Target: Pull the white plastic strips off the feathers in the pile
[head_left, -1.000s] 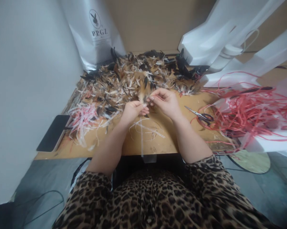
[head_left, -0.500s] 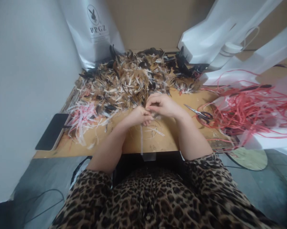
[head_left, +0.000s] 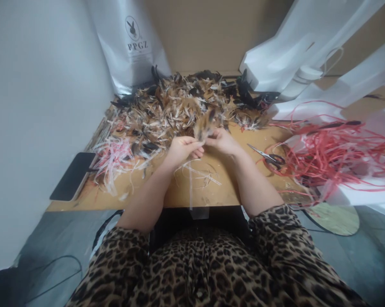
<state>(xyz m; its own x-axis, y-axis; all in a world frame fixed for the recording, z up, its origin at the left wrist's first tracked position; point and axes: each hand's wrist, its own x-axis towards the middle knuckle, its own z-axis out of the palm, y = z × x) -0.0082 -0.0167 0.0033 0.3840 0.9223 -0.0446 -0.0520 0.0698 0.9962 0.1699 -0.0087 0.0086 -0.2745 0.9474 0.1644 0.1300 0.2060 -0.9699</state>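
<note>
A small brown feather (head_left: 202, 127) with a dark tip stands upright between my hands, its base low and its tip toward the pile. My left hand (head_left: 183, 150) pinches the base between thumb and fingers. On the other side, my right hand (head_left: 224, 141) has its fingers closed at the feather's right edge; the fingertips are partly hidden behind it. Just beyond both hands spreads a large pile of brown, white and black feathers (head_left: 176, 102). Under my hands, thin white strips (head_left: 191, 187) lie on the wooden table (head_left: 218, 198), one reaching the front edge.
Scissors (head_left: 269, 156) lie open to the right, beside a tangle of red plastic string (head_left: 336, 153). At left are a phone (head_left: 73, 175) and a bundle of pink and white strips (head_left: 114, 160). A silver bag (head_left: 131, 55) and a white bottle (head_left: 302, 81) stand behind.
My hands, earlier close together with fingers overlapping, have moved slightly apart. The feather now stands up in view between them; before, it was mostly hidden by the fingers.
</note>
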